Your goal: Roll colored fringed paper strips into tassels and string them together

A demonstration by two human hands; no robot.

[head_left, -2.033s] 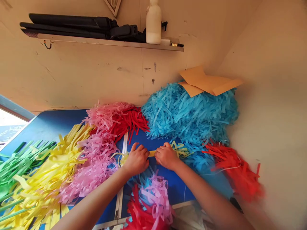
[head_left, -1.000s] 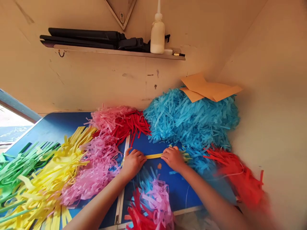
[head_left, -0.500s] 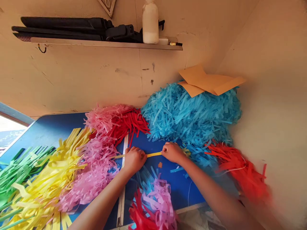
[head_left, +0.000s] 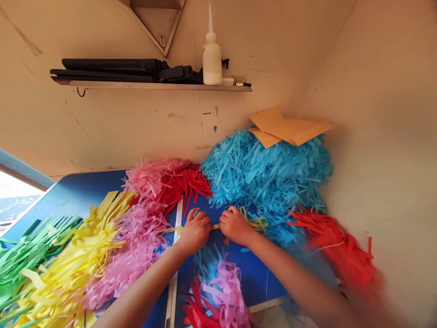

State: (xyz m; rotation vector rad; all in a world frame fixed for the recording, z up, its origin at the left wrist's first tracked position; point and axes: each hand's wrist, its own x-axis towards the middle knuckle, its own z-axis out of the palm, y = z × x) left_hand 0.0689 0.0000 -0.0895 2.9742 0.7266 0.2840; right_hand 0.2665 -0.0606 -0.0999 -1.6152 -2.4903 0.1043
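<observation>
Your left hand [head_left: 196,231] and right hand [head_left: 235,226] sit closer together than half a second ago, fingers closed around a narrow yellow paper-like strip [head_left: 215,226] running between them over the smooth blue tabletop [head_left: 99,181]. It looks light, limp and easily torn, best pinched near its middle. Behind, a large light-blue fringed-paper bundle [head_left: 266,168] sits below a narrow brown shelf [head_left: 153,86] on the beige wall [head_left: 136,127].
</observation>
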